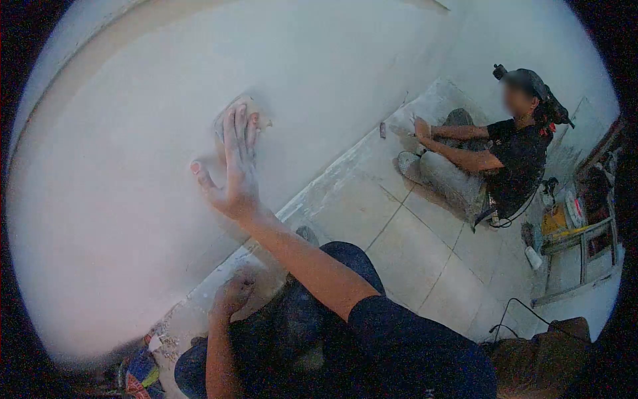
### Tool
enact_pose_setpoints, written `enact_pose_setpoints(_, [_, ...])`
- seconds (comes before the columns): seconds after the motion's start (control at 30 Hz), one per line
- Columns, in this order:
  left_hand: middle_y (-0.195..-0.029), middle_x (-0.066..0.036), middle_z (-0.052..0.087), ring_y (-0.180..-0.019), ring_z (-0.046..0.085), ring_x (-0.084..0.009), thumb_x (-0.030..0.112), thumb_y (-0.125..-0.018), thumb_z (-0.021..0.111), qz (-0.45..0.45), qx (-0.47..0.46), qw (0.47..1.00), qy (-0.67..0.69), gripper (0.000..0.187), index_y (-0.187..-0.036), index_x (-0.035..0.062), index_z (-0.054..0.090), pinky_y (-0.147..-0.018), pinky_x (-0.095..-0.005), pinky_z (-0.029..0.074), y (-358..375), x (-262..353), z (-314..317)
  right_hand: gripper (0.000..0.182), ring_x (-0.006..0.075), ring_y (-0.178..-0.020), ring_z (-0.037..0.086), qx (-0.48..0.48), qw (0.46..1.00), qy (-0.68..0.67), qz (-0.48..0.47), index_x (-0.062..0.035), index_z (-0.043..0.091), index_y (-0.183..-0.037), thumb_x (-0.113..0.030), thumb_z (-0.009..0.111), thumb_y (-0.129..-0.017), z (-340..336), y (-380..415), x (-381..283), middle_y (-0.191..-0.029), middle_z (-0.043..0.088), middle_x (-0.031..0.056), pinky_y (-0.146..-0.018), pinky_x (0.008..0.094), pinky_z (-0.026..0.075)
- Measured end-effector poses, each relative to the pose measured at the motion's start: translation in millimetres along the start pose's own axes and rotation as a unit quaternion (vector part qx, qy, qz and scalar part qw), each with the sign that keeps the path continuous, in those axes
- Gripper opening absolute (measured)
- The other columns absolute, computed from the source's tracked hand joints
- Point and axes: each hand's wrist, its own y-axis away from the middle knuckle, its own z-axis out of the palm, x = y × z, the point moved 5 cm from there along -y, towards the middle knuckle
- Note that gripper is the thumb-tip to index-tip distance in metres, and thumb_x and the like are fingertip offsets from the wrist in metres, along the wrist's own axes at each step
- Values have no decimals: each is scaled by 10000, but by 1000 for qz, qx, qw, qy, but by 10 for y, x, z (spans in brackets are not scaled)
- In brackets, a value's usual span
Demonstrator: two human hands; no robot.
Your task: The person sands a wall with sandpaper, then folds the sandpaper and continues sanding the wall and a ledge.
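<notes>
My right hand [236,166] lies against the pale wall [146,219], fingers stretched upward and thumb out to the left. Under those fingers is a thin, dusty piece of sandpaper [221,125], pressed flat to the wall; its edges show beside the fingers and most of it is covered. Lower down, near my bent legs and the foot of the wall, my left hand [234,292] is closed with its fingers curled. It is dim there, and the inside of that hand is hidden.
Another person [518,146] sits on the tiled floor [419,246] at the right, hands near the wall's base. A ladder [581,259] and assorted items lie beyond. A cable [508,312] runs at lower right. A colourful bag [143,372] lies at lower left.
</notes>
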Motion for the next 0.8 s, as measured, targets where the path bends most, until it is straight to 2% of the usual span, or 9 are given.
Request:
enact_pose_setpoints(0.13, [-1234, -197, 687, -1136, 647, -388, 287, -942, 630, 83, 65, 989, 103, 376, -1233, 55, 684, -995, -480, 505, -138, -253, 141, 859, 518, -1538, 35, 12, 1000, 17, -5, -10, 194, -1615, -317, 650, -955, 28, 37, 78, -1686, 103, 252, -1225, 617, 101])
enact_pose_setpoints(0.2, [-1220, -202, 685, -1125, 644, -405, 318, -943, 621, 129, 76, 989, -16, 378, -1200, 48, 683, -983, -497, 506, -290, -367, 203, 773, 507, -1540, 72, 22, 999, 30, -18, -17, 257, -1605, -271, 626, -974, 40, 50, 96, -1686, 153, 233, -1228, 605, 134])
enact_pose_setpoints(0.27, [-1211, -205, 685, -1121, 644, -404, 338, -950, 615, 103, 90, 990, -45, 373, -1180, 52, 687, -980, -503, 505, -407, -457, 175, 537, 476, -1511, 245, 49, 996, 61, -52, -33, 470, -1512, -193, 558, -1007, -63, 61, 80, -1617, 364, 202, -1216, 553, 242])
enact_pose_setpoints(0.37, [-1184, -217, 684, -1111, 644, -401, 396, -971, 599, 43, 90, 988, -118, 377, -1118, 64, 697, -971, -523, 502, -383, -543, 239, 416, 457, -1439, 394, -23, 999, 37, -31, -36, 609, -1394, -152, 566, -997, -324, 339, -109, -1493, 536, 190, -1181, 501, 329])
enact_pose_setpoints(0.43, [-1172, -221, 685, -1100, 644, -414, 422, -987, 581, -3, 162, 978, -129, 401, -1112, 60, 699, -967, -523, 503, -156, -363, 21, 383, 447, -1398, 447, -209, 977, 36, 9, -51, 658, -1341, -198, 572, -998, -315, 896, -128, -1409, 609, 184, -1165, 483, 351])
enact_pose_setpoints(0.47, [-1189, -216, 681, -1120, 632, -419, 408, -983, 584, 33, 245, 957, -153, 412, -1169, 53, 679, -974, -517, 503, -68, -406, -22, 383, 447, -1398, 447, -228, 973, 17, 18, -51, 658, -1341, -198, 572, -998, -264, 1120, -155, -1409, 609, 184, -1165, 483, 351])
enact_pose_setpoints(0.53, [-1332, -202, 604, -1233, 569, -399, 326, -896, 682, 56, 358, 922, -136, 522, -1327, 52, 574, -1028, -501, 476, 187, -77, -313, 511, 445, -1439, 394, -556, 816, 110, 110, -60, 566, -1438, -308, 580, -992, 41, 1735, -32, -1511, 511, 189, -1191, 509, 311])
enact_pose_setpoints(0.73, [-1616, -217, 286, -1494, 256, -437, 294, -750, 783, 126, 375, 900, -181, 1003, -1576, 43, 272, -1229, -488, 262, 504, 235, -362, 997, 431, -1557, 99, -490, 829, 266, -50, -108, 182, -1637, -558, 655, -883, 85, 2184, -35, -1711, 109, 130, -1237, 614, 119])
enact_pose_setpoints(0.8, [-1659, -216, 201, -1531, 169, -443, 305, -718, 801, 130, 355, 911, -166, 1117, -1613, 38, 187, -1261, -489, 199, 427, 185, -274, 1001, 434, -1560, 85, -477, 842, 244, -68, -91, 207, -1630, -528, 678, -863, 27, 2166, -169, -1707, 128, 145, -1239, 618, 98])
